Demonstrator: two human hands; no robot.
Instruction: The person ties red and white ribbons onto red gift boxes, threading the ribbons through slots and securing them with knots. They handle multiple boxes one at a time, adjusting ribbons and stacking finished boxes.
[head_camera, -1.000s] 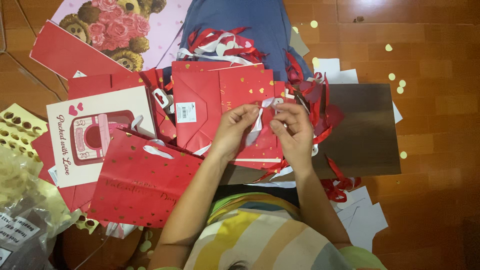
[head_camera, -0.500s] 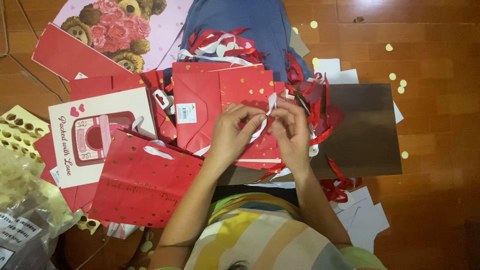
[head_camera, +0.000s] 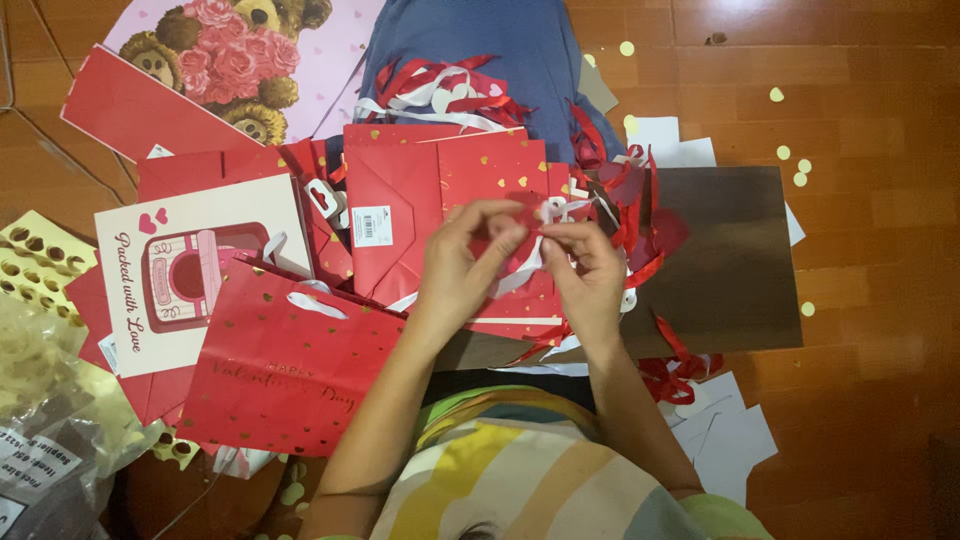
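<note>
My left hand (head_camera: 465, 262) and my right hand (head_camera: 588, 268) meet over a flat red paper gift bag (head_camera: 440, 200) with small gold hearts. Both pinch a white ribbon handle (head_camera: 528, 262) and a small red piece at the bag's upper edge. The fingertips of the two hands nearly touch. The bag lies partly on a dark brown board (head_camera: 730, 270) on the wooden floor. A tangle of red and white ribbons (head_camera: 450, 92) lies just beyond the bag.
More flat red gift bags (head_camera: 285, 370) and a cream bag with a pink picture (head_camera: 190, 270) lie to the left. A teddy-bear printed bag (head_camera: 215, 50) and blue cloth (head_camera: 520, 40) sit at the back. White paper sheets (head_camera: 725, 440) lie at the right; plastic packets (head_camera: 50, 440) at the lower left.
Both hands have drawn closer together and lifted slightly over the bag's top edge, with the white ribbon now pulled up between the fingers.
</note>
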